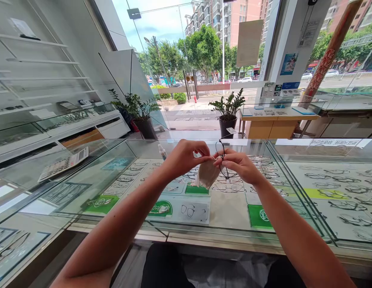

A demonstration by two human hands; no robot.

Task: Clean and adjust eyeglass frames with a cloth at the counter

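Observation:
Above the glass display case (230, 216), my two hands are close together. My left hand (188, 158) is closed, pinching the upper edge of a light beige cloth (208, 175) that hangs down from the fingertips. In my right hand (241, 165) is a pair of dark thin-rimmed eyeglasses (223, 156), turned upright, with one temple reaching out toward the window. The right fingertips also meet the cloth at its top right corner. Fingers partly hide the spot where cloth and frame come together.
Rows of eyeglasses (124, 178) lie under the glass. A calculator (64, 164) rests on the glass at left, and a small white bottle (162, 152) stands just beyond my left hand. Farther off are two potted plants (227, 112) and a wooden display table (271, 128).

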